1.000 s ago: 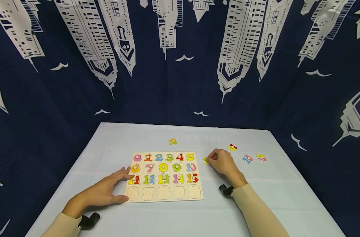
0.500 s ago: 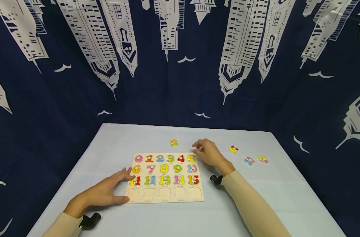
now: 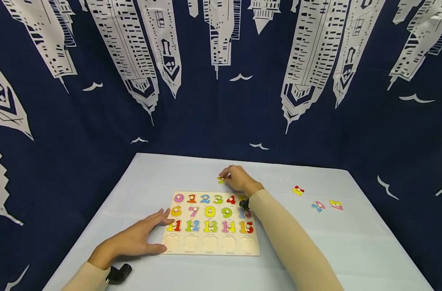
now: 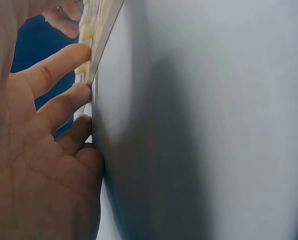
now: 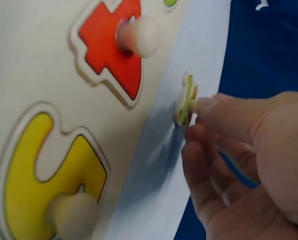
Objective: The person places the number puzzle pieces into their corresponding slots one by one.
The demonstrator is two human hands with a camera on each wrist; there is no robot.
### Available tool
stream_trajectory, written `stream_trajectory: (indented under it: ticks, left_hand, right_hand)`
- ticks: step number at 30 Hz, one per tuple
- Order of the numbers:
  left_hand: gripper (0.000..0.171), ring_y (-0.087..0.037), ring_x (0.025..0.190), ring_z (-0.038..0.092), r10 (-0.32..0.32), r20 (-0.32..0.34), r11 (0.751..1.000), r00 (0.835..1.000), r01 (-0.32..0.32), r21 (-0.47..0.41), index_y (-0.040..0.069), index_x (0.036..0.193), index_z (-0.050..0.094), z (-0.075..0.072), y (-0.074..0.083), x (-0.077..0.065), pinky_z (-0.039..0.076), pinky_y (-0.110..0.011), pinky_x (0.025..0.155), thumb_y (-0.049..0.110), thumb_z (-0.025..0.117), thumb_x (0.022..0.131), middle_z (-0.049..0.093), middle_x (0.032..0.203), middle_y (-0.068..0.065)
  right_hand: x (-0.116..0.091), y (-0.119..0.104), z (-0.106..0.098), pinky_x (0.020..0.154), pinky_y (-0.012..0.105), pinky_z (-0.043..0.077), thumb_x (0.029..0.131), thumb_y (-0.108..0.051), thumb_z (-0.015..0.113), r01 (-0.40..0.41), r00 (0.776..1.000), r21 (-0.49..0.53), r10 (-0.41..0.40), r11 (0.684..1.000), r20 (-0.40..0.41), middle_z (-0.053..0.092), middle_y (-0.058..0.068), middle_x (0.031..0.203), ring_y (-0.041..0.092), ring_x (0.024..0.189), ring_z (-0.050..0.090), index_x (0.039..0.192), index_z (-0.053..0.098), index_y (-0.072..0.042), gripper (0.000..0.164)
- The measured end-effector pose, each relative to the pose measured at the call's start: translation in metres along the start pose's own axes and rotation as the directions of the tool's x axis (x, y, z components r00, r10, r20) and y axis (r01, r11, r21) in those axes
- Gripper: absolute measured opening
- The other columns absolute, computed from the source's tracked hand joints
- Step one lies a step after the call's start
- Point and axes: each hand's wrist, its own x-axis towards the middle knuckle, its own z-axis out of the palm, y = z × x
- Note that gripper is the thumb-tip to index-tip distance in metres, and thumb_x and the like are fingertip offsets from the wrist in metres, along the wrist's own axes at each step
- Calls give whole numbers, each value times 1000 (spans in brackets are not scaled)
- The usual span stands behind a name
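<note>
A wooden number puzzle board [image 3: 219, 244] lies on the white table, its upper three rows filled with knobbed numbers and its bottom recesses bare. My left hand [image 3: 137, 239] rests spread at the board's left edge, fingertips and thumb touching it. Beyond the board's far edge, my right hand [image 3: 239, 179] pinches the knob of a yellow-green number puzzle piece [image 3: 220, 180]. In the right wrist view that piece [image 5: 184, 109] stands tilted, with thumb and fingertips at its knob; its number cannot be read. The red 4 [image 5: 111, 47] and yellow 5 [image 5: 26, 175] sit in the board nearby.
Right of the board lie a red-and-yellow piece [image 3: 298, 191], a blue-and-pink piece [image 3: 318, 206] and a yellow-and-pink piece [image 3: 336, 205]. My right sleeve [image 3: 282, 230] covers the board's upper right corner. A dark blue printed cloth [image 3: 213, 121] hangs behind the table.
My right hand has left a yellow-green piece beside the board, moved left and away from me, and taken the far piece's knob. My left hand stays at the board's edge.
</note>
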Motion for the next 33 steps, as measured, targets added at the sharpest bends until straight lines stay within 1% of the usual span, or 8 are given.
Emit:
stream_trajectory:
  ticks: [1,4,6,12,16,20,25,33]
  left_hand:
    - [74,-52,178,32,-2,4,1000,1000,2,-1,32,157,67,1,1,1,31,-82,137,49,97,92,42,190,-10]
    - [75,-50,179,31,-9,12,1000,1000,9,-7,32,158,67,2,3,3,29,-82,138,47,98,91,42,190,-9]
    - [75,-50,179,31,-7,13,1000,1000,7,-1,32,158,67,2,5,4,29,-82,138,47,98,92,41,190,-9]
    - [74,-52,178,31,0,19,1000,1000,1,-12,30,157,68,2,9,7,30,-82,137,45,98,91,42,189,-11]
    - [74,-49,179,31,-13,20,1000,1000,13,-4,32,157,68,4,7,6,30,-81,138,46,98,91,41,190,-9]
    - [75,-51,178,32,-18,9,1000,1000,18,8,32,158,68,3,5,3,31,-82,137,46,98,90,42,190,-9]
    - [75,-51,178,32,-17,1,1000,1000,17,12,34,158,68,3,3,0,31,-81,137,47,98,90,43,189,-9]
    - [74,-56,176,33,11,-6,1000,1000,-11,2,30,158,68,1,3,1,32,-83,135,45,98,91,44,188,-15]
  right_hand:
    - [6,11,6,95,31,63,105,-9,83,-11,1000,10,11,1000,12,86,-1,124,15,103,74,124,91,-20,24]
    - [3,10,5,96,32,64,105,-8,84,-48,998,3,48,999,47,87,-1,123,16,103,74,117,93,-20,19]
    - [3,15,7,94,30,64,104,-9,86,-34,999,-8,34,999,36,88,0,116,14,100,74,110,93,-20,14]
    - [-19,-9,-11,94,28,64,110,-13,82,-4,999,16,3,1000,41,84,-1,106,13,97,72,112,89,-15,7]
    - [-45,-53,-27,90,29,64,112,-15,80,-4,1000,80,4,997,7,81,2,103,14,92,71,113,84,-10,6]
    - [-67,-94,-29,85,25,61,112,-13,80,34,999,102,-34,994,-8,79,5,103,11,90,68,112,81,-7,6]
    - [-89,-133,-15,82,20,57,111,-15,81,136,990,111,-138,985,12,76,4,105,7,89,64,111,81,-8,6]
    - [-127,-194,26,78,13,51,109,-19,86,247,957,99,-258,964,132,74,-7,96,-4,83,57,106,82,-16,6]
